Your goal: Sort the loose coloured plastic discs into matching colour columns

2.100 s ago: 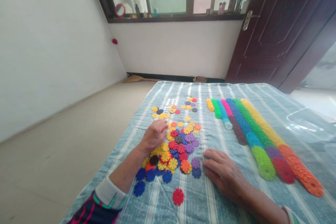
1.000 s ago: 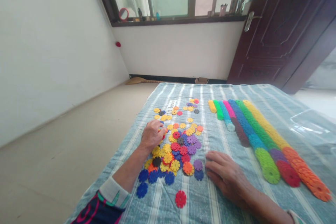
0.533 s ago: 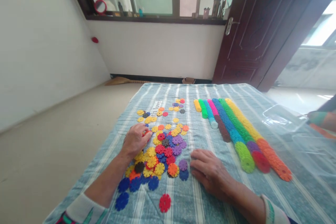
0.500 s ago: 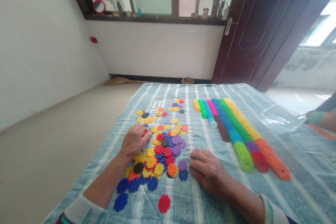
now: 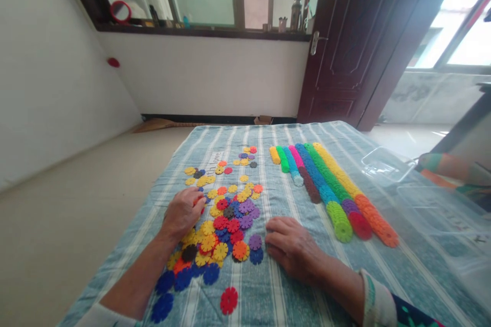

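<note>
My left hand (image 5: 183,215) is at the left edge of a loose pile of notched plastic snowflake discs (image 5: 220,252). Its fingers are pinched on a red snowflake disc (image 5: 199,201), which they partly cover. My right hand (image 5: 293,246) rests on the striped cloth, right of the pile, fingers loosely bent and nothing seen in them. Close to its fingertips lie a purple disc (image 5: 255,242) and a blue disc (image 5: 257,256). A single red disc (image 5: 229,300) lies nearer to me.
Rows of discs stacked by colour (image 5: 333,199) lie at the right on the striped cloth (image 5: 276,296). Beyond them are a clear plastic box (image 5: 387,164) and another transparent container (image 5: 429,209). A broom (image 5: 157,124) lies on the floor behind the table.
The view has swung to the right, so everything appears further left. Both hands stay in nearly the same places beside the discs.
</note>
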Action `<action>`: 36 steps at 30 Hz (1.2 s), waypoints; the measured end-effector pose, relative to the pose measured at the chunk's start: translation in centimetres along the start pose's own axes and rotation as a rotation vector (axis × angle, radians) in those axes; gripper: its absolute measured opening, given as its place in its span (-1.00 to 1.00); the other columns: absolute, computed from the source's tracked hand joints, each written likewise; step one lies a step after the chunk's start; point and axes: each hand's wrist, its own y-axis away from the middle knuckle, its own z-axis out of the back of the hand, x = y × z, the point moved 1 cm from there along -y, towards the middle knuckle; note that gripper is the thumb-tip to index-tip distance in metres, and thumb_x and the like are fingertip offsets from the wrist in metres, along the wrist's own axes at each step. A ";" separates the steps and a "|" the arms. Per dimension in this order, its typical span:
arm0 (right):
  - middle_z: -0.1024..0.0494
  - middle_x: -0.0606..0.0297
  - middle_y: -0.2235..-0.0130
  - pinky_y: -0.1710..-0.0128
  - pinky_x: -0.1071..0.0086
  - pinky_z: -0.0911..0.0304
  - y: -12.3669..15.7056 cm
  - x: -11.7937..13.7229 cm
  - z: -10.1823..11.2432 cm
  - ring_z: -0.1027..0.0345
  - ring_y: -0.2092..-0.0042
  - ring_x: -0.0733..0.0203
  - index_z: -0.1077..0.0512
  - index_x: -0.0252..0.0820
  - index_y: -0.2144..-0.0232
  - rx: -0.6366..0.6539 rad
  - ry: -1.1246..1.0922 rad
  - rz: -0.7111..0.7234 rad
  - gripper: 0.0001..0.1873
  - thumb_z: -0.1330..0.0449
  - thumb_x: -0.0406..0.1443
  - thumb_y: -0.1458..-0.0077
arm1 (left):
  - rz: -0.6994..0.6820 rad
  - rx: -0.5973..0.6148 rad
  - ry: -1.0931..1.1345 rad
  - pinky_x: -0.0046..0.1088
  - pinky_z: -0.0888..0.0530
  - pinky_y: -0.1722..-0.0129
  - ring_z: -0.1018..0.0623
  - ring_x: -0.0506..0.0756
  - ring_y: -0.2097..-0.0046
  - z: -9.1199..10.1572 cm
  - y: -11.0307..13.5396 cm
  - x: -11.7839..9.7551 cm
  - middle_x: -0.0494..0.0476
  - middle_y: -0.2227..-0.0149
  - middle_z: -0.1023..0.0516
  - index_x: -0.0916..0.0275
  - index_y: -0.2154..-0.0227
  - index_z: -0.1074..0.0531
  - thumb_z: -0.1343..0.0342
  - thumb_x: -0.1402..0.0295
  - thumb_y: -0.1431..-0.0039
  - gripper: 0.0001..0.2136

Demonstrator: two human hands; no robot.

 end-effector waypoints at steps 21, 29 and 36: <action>-0.48 0.21 0.20 0.05 0.24 -0.25 -0.2 0.0 0.1 -0.34 0.10 0.14 -0.41 -0.17 0.37 0.035 0.021 -0.019 -0.94 -0.16 -0.36 -0.18 | -0.005 0.038 -0.027 -0.15 -0.44 -0.11 -0.54 0.28 -0.04 0.0 -0.5 0.1 0.30 0.03 -0.60 0.23 0.35 -0.57 0.11 0.17 -0.08 -0.63; -0.48 0.21 0.20 0.04 0.24 -0.23 -0.2 0.0 0.1 -0.33 0.10 0.14 -0.40 -0.17 0.36 0.035 0.029 -0.019 -0.93 -0.15 -0.36 -0.19 | -0.017 0.017 -0.036 -0.23 -0.44 -0.12 -0.54 0.24 -0.04 -0.2 -0.6 0.4 0.21 0.05 -0.61 0.18 0.36 -0.56 0.08 0.19 -0.07 -0.68; -0.47 0.22 0.21 0.06 0.25 -0.21 -0.3 -0.2 0.0 -0.31 0.10 0.14 -0.39 -0.17 0.37 0.053 0.037 -0.017 -0.93 -0.17 -0.33 -0.19 | -0.023 0.047 -0.051 -0.23 -0.42 -0.14 -0.53 0.23 -0.07 -0.4 -0.6 0.7 0.26 0.01 -0.59 0.24 0.31 -0.57 0.11 0.18 -0.11 -0.63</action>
